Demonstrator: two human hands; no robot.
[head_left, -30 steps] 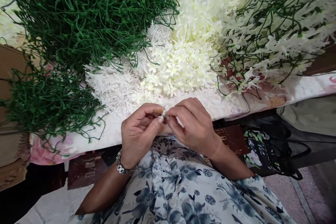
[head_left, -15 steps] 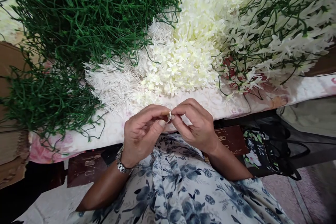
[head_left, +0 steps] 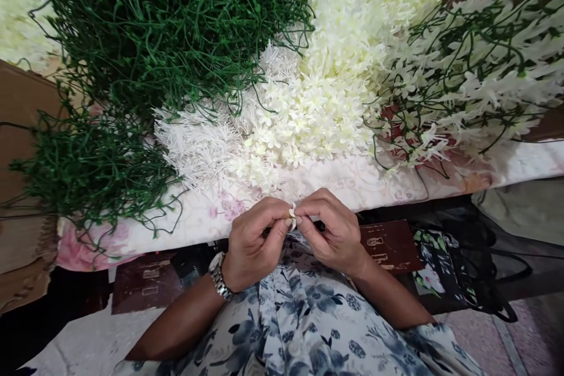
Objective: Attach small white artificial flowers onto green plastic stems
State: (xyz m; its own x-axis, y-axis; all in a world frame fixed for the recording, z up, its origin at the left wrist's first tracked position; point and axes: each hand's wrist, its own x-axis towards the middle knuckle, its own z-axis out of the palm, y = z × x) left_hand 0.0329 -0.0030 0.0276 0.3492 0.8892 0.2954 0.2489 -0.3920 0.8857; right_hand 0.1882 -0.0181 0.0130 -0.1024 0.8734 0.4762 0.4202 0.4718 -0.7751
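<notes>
My left hand (head_left: 254, 242) and my right hand (head_left: 331, 229) meet in front of my lap, fingertips pinched together on a small white artificial flower piece (head_left: 292, 212). A silver watch (head_left: 220, 275) sits on my left wrist. Just beyond the hands lies a heap of cream artificial blossoms (head_left: 326, 94) and a heap of thin white plastic stamens (head_left: 198, 144) on a floral cloth (head_left: 352, 179). What each finger grips beyond the small white piece is hidden.
A large tangle of green plastic stems (head_left: 145, 35) fills the left and back. Assembled white flower sprays with green stems (head_left: 476, 76) lie at the right. Brown cardboard (head_left: 22, 123) stands at far left. A dark floral bag (head_left: 458, 264) rests on the floor at right.
Both hands have dropped lower and slightly right in the view, still pinching the small white piece between them. The view has shifted a little; the heaps have not moved.
</notes>
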